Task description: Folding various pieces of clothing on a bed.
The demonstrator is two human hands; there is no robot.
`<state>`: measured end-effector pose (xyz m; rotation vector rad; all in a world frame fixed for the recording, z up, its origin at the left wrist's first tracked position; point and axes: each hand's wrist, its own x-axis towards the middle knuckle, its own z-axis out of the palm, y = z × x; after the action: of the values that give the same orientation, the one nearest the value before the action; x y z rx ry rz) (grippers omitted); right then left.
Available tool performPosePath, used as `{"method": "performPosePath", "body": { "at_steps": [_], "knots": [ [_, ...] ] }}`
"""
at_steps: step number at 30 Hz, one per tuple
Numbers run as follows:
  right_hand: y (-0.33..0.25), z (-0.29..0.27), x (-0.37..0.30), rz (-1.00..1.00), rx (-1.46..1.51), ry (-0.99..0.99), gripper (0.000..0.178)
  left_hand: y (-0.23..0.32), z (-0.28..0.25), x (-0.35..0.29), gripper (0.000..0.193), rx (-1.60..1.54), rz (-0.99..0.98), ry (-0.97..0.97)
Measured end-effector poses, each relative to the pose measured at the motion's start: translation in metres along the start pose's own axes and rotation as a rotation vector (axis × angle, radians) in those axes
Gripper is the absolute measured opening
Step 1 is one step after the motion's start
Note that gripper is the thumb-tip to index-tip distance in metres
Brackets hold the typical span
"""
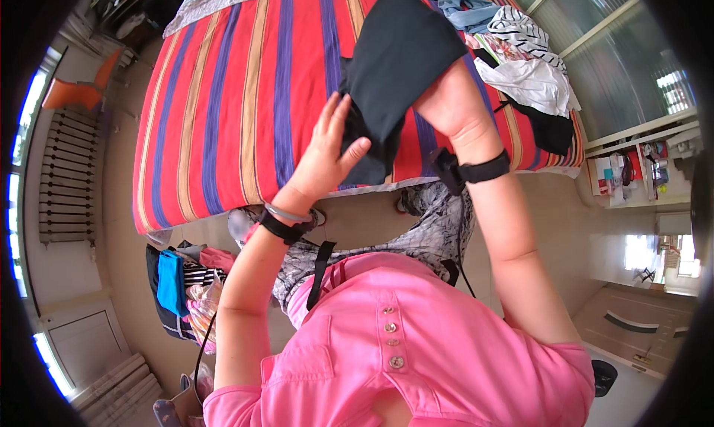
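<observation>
Pink shirt (416, 353) nearest. Both hands, left (327, 156) and right (454, 104), closed on black cloth (394, 63) held above striped bed (245, 92); fold looks half done, clothes pile (528, 70) unsorted.

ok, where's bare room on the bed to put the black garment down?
The striped bedspread is bare left of the black garment held by the left hand and right hand. It is crowded at the clothes pile on the right.
</observation>
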<state>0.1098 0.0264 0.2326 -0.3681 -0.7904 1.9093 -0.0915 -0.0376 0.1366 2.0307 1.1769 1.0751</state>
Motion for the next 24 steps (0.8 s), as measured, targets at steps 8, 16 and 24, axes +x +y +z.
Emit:
{"method": "performPosePath", "body": {
  "at_steps": [8,16,24],
  "knots": [
    [-0.046,0.039,-0.009,-0.041,-0.38,0.006,0.042,0.035,-0.036,0.065,0.076,-0.123,0.154,0.223],
    [-0.056,0.04,-0.009,-0.152,-0.833,-0.216,0.037,0.082,-0.043,0.082,0.025,-0.571,0.044,0.05],
    [0.012,-0.043,-0.056,0.095,-0.97,-0.081,0.065,0.099,-0.034,0.092,0.019,-0.893,-0.19,0.026]
  ]
}}
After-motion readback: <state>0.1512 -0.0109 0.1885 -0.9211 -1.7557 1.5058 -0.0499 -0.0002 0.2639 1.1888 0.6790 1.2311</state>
